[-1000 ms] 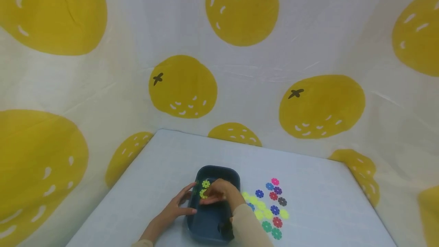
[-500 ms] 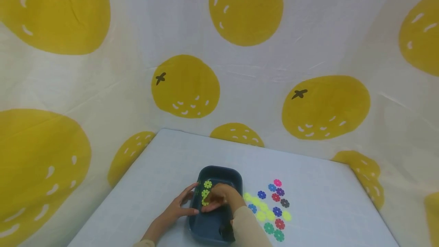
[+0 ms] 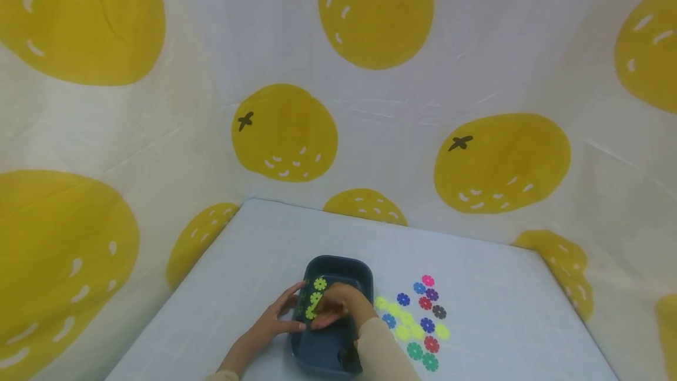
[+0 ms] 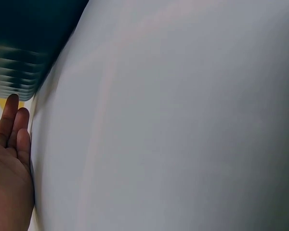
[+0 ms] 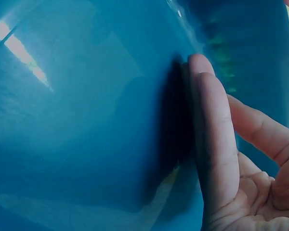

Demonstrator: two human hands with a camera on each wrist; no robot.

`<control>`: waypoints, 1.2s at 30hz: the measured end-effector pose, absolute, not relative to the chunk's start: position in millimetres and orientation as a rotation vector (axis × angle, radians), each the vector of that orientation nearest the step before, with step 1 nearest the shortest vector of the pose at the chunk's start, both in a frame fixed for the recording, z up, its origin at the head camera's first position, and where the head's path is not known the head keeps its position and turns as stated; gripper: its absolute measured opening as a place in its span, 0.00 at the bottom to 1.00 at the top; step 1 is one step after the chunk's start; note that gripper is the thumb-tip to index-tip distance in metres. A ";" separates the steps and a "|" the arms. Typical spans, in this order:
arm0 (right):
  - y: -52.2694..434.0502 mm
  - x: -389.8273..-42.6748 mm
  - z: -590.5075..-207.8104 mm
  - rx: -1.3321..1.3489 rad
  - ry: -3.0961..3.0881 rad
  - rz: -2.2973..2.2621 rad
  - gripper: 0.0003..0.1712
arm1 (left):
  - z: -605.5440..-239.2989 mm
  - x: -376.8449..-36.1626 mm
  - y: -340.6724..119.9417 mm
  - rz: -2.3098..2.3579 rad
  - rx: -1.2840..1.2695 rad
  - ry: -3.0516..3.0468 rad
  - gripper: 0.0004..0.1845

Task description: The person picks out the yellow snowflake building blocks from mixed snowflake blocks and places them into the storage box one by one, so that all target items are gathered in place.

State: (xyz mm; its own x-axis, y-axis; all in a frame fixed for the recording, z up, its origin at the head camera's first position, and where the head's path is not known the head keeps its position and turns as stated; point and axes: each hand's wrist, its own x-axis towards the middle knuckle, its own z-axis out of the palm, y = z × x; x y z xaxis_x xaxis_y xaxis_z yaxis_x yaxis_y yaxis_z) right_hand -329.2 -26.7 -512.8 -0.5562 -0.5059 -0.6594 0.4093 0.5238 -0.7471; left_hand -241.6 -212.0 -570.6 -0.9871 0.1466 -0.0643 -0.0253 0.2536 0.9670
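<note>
R hand [image 3: 338,304] reaches down inside dark-blue tray [image 3: 319,354], fingers straight, close tog.; can't tell if it's pinching anything. Yellow-green discs [image 3: 315,298] in a col. along tray's L wall, just L of R fingertips, nearest one right at them. L hand [image 3: 277,316] thumb/fingers spread wide, touching tray's L side. Mixed-colour discs [image 3: 431,344] on table [image 3: 502,304], R of R hand, outside tray.

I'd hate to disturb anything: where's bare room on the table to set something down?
The table is bare between the tray and the patterned backdrop, left of the left hand, and right of the scattered flower discs. Crowded spots: right of the tray, among those discs, and the tray's inside by the right hand.
</note>
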 end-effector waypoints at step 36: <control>140.9 -340.0 -462.1 -0.230 2.184 -1.493 0.29 | -562.8 -239.4 -206.3 1.829 0.037 2.408 0.41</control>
